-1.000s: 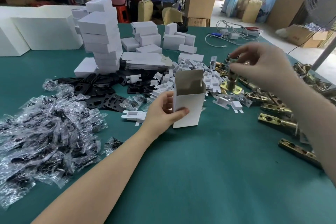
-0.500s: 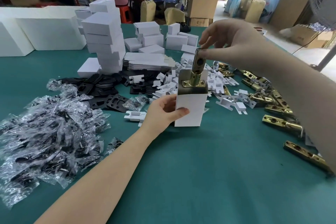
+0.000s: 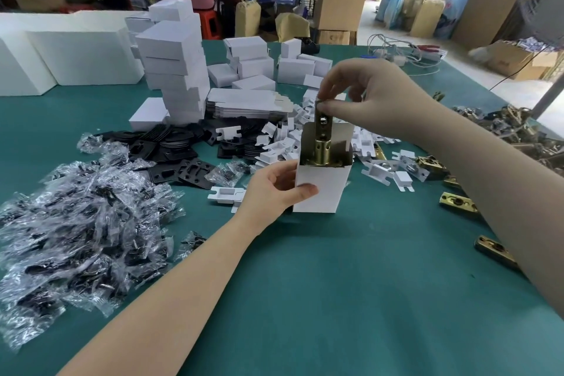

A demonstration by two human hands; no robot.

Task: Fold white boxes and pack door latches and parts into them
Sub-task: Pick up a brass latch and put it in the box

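Observation:
A small white box (image 3: 323, 189) stands upright on the green table with its top flap open. My left hand (image 3: 276, 188) grips its left side, thumb across the front. A brass door latch (image 3: 320, 143) stands upright in the box's open mouth, its lower end inside. My right hand (image 3: 372, 98) pinches the latch's top end from above. More brass latches (image 3: 457, 203) lie loose to the right.
Bagged parts (image 3: 79, 223) are heaped at the left, black plates (image 3: 183, 171) and white plastic inserts (image 3: 274, 146) behind the box. Flat box blanks (image 3: 247, 104) and stacked folded boxes (image 3: 174, 64) stand further back. People and cartons are beyond the table.
My right hand carried the latch from the pile on the right over to the box and has lowered it into the open top. My left hand kept hold of the box.

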